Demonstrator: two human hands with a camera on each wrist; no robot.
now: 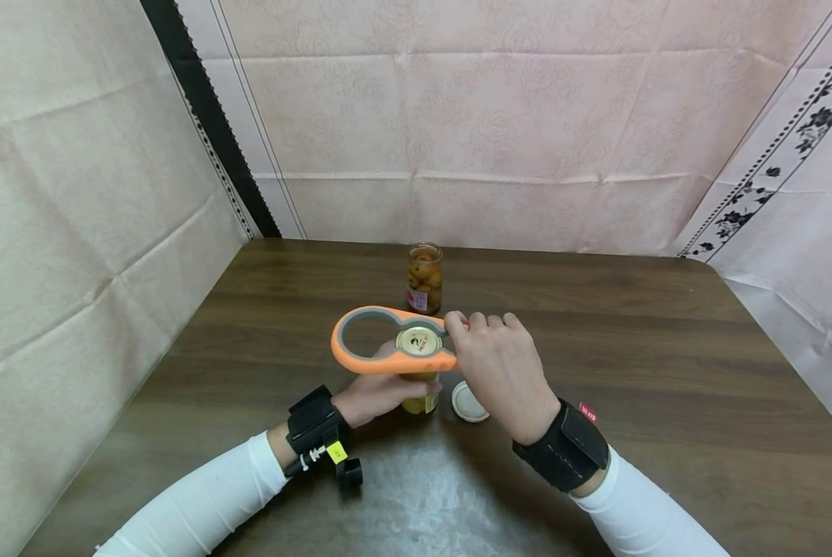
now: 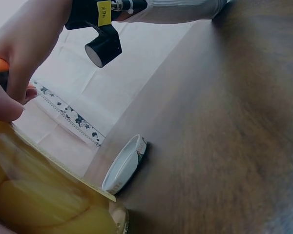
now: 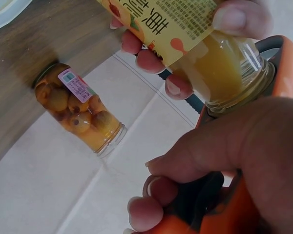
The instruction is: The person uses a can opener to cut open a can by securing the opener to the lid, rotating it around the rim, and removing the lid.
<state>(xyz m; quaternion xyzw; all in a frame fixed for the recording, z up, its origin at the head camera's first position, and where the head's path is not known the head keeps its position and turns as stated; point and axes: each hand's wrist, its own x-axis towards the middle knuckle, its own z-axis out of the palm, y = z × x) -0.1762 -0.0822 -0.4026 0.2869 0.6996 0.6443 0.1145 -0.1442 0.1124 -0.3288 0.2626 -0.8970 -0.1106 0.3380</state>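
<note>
My left hand (image 1: 374, 396) grips a glass jar of yellow fruit (image 3: 200, 63) with a yellow label, its thumb and fingers around the sides. Over the jar's top lies an orange and grey jar opener (image 1: 397, 365). One of its openings surrounds the jar's pale round lid (image 1: 419, 340); the larger opening extends left. The opener's right end is in my right hand (image 1: 502, 371), fingers curled round the handle. Beside the jar, a loose white lid (image 1: 468, 402) lies on the table with its hollow side up.
Behind the opener stands a lidless glass jar of round brown fruit (image 1: 425, 275). The brown wooden table (image 1: 632, 333) meets a pale cloth backdrop (image 1: 513, 116) at its far edge, and cloth also hangs along both sides.
</note>
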